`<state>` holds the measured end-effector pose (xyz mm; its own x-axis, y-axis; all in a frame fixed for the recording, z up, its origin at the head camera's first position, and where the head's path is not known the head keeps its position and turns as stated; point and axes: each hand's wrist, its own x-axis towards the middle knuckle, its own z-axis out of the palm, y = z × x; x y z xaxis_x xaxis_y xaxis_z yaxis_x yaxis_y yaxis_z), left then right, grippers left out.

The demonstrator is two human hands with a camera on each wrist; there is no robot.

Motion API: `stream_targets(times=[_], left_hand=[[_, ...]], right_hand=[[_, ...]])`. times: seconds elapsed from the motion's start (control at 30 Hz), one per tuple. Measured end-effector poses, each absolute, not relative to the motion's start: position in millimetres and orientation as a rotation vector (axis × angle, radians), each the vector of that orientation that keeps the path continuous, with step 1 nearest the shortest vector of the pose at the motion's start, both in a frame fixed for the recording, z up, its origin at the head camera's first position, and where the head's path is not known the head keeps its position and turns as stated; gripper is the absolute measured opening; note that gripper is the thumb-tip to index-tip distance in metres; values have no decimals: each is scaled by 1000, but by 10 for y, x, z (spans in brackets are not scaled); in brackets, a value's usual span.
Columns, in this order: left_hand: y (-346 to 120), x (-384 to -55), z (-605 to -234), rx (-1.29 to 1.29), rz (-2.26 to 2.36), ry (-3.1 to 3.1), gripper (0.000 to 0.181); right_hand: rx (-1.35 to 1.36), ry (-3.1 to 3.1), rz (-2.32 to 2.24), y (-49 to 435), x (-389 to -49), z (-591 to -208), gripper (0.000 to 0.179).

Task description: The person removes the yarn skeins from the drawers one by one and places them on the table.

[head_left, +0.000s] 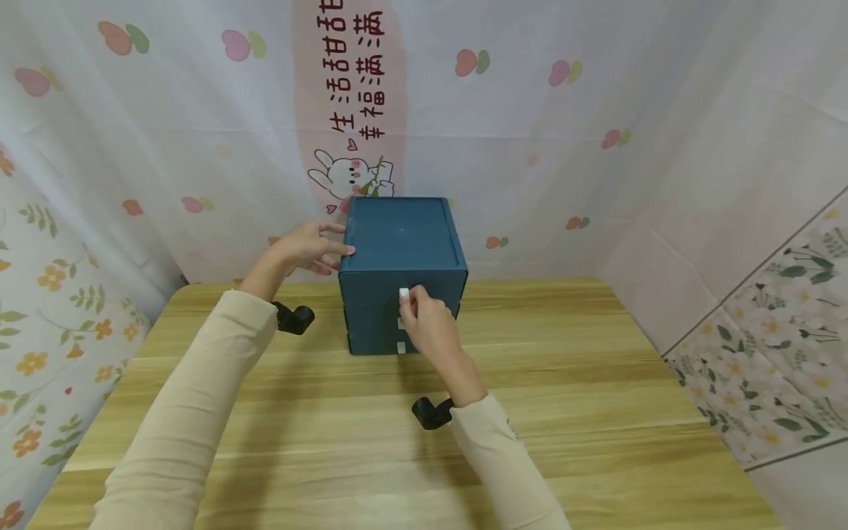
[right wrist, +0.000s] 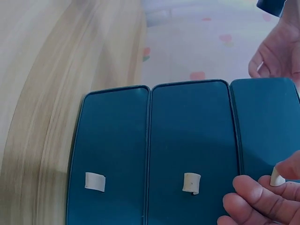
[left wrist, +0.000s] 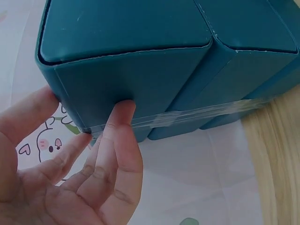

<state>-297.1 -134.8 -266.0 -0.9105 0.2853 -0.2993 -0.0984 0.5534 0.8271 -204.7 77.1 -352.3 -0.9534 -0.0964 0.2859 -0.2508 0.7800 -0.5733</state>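
Observation:
A dark teal drawer unit (head_left: 400, 232) with three stacked drawers stands on the table, all of its drawers closed as far as I can see. My right hand (head_left: 432, 327) pinches the white pull tab (head_left: 404, 294) of the top drawer between thumb and forefinger; the right wrist view shows this tab (right wrist: 276, 178) partly covered by fingers. The middle tab (right wrist: 191, 183) and the bottom tab (right wrist: 95, 181) are untouched. With fingers spread, my left hand (head_left: 305, 246) touches the unit's upper left side. Clear tape (left wrist: 173, 117) runs along that side in the left wrist view.
The wooden table (head_left: 358, 449) holds the unit near its back edge. Behind it hangs a white printed curtain (head_left: 517, 169) with fruit shapes and a rabbit. A black camera mount (head_left: 294, 319) is on the left wrist, another black mount (head_left: 432, 414) on the right.

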Motion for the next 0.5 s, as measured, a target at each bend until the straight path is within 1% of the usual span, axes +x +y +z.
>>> stream_targets(times=[0.3, 0.5], left_hand=[[-1342, -2967, -2662, 160, 1300, 2390, 68], [-1345, -2966, -2659, 166, 1291, 2393, 67]], right_hand=[[263, -2673, 987, 768, -1941, -3594, 21], [269, -2611, 1014, 769, -1802, -3672, 22]])
